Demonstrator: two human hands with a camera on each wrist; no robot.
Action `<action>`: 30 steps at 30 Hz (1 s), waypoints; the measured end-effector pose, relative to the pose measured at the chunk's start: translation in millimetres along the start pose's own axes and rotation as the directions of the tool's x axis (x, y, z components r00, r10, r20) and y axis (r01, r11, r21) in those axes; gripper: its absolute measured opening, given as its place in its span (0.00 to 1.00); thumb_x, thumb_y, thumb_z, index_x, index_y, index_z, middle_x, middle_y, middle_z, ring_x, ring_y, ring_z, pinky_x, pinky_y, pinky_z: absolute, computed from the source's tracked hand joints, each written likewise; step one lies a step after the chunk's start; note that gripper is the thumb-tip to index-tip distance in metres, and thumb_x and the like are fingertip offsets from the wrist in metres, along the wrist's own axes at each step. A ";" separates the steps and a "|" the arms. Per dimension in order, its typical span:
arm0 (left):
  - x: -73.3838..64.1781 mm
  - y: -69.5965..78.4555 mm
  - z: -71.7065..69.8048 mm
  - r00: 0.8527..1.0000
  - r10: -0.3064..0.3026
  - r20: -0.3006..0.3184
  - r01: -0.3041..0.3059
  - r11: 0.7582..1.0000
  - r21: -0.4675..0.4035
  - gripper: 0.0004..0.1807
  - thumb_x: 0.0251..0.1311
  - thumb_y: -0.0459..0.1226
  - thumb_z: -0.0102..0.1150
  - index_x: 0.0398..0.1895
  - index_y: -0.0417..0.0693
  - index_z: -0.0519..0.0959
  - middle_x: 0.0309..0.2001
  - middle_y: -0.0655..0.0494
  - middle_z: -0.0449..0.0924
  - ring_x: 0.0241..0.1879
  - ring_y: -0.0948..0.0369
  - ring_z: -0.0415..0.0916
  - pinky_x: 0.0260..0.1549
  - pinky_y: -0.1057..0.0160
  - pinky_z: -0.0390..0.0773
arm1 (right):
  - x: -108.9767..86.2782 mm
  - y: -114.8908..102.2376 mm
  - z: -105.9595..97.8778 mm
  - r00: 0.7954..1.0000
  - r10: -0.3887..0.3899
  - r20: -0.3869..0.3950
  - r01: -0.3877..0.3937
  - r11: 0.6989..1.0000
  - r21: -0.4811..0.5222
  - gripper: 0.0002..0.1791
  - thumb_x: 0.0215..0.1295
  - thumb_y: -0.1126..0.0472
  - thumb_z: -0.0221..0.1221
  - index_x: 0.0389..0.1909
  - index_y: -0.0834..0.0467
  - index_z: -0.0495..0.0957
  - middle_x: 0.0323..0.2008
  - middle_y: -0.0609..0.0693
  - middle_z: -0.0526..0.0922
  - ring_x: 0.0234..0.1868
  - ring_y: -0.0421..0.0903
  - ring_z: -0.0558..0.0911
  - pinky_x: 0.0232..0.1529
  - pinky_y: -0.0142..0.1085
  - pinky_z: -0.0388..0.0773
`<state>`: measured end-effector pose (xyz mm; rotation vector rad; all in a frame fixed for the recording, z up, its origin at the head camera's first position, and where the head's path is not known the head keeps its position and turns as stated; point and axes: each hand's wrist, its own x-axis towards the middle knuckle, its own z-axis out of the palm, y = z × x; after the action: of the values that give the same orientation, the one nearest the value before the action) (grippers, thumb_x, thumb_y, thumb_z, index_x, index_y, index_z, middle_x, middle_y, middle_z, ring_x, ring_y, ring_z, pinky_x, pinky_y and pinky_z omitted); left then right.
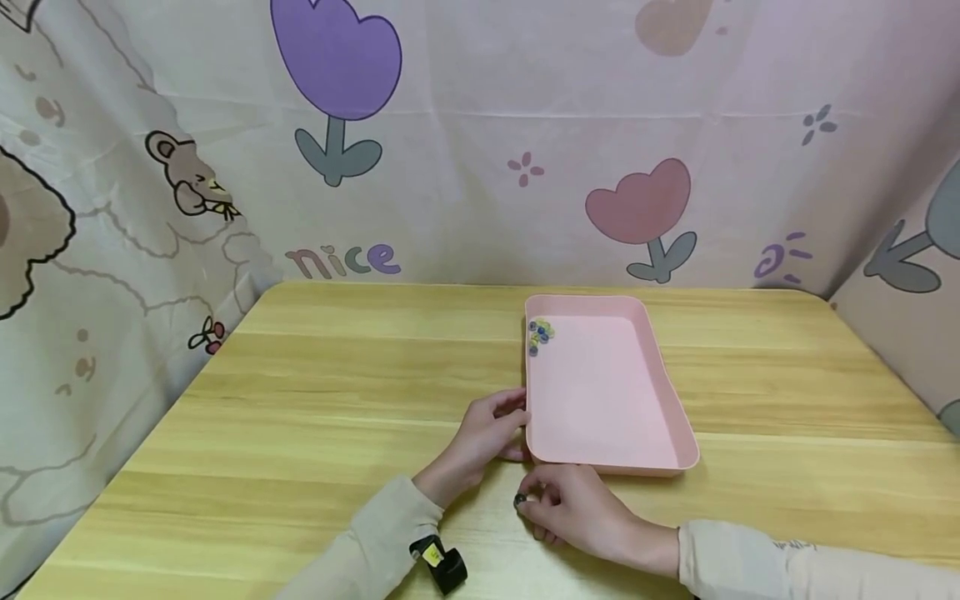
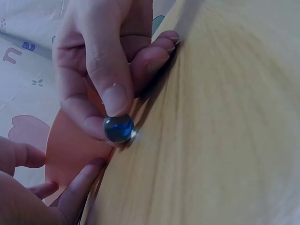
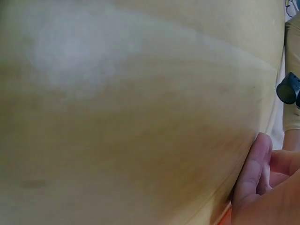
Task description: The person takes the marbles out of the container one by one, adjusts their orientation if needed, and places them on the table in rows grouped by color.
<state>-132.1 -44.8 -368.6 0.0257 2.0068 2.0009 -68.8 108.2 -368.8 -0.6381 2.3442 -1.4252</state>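
Observation:
My right hand [image 1: 576,510] is just in front of the near left corner of a pink tray [image 1: 600,392]. Between thumb and index finger it pinches a clear glass marble [image 2: 118,129] with a blue swirl, low over the wooden table. The other fingers are folded in behind. My left hand [image 1: 483,433] holds the tray by its left side wall, with fingertips at the rim and others low by the tabletop. Inside the tray, several blue and yellowish marbles [image 1: 541,332] lie grouped along the left wall near the far end. In the right wrist view the marble is hidden.
The wooden table [image 1: 337,375] reaches back to a printed cloth [image 1: 480,183] hung behind it, with more cloth at both sides. A black wrist camera [image 1: 442,565] is strapped to the left sleeve [image 1: 375,533], close to the right hand.

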 end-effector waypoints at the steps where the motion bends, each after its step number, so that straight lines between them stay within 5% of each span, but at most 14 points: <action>1: 0.1 0.0 0.0 1.000 0.001 -0.001 -0.001 1.000 -0.001 0.24 0.65 0.31 0.53 0.64 0.34 0.69 0.57 0.41 0.73 0.39 0.55 0.78 0.26 0.62 0.86 | 0.3 0.1 -0.1 1.000 -0.003 0.001 0.003 1.000 -0.004 0.04 0.63 0.66 0.62 0.36 0.63 0.79 0.15 0.43 0.77 0.14 0.37 0.76 0.14 0.30 0.79; 30: 0.8 -1.6 -1.4 1.000 -0.001 -0.005 0.001 1.000 0.004 0.24 0.65 0.30 0.53 0.64 0.34 0.70 0.56 0.42 0.73 0.38 0.56 0.78 0.26 0.62 0.86 | -0.8 0.3 0.9 0.999 0.029 0.015 -0.029 0.999 0.031 0.07 0.61 0.68 0.62 0.39 0.64 0.78 0.16 0.45 0.78 0.17 0.40 0.78 0.16 0.31 0.80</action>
<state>-132.9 -46.0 -370.4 0.0212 2.0130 1.9988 -67.8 108.0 -369.5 -0.6014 2.3063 -1.4364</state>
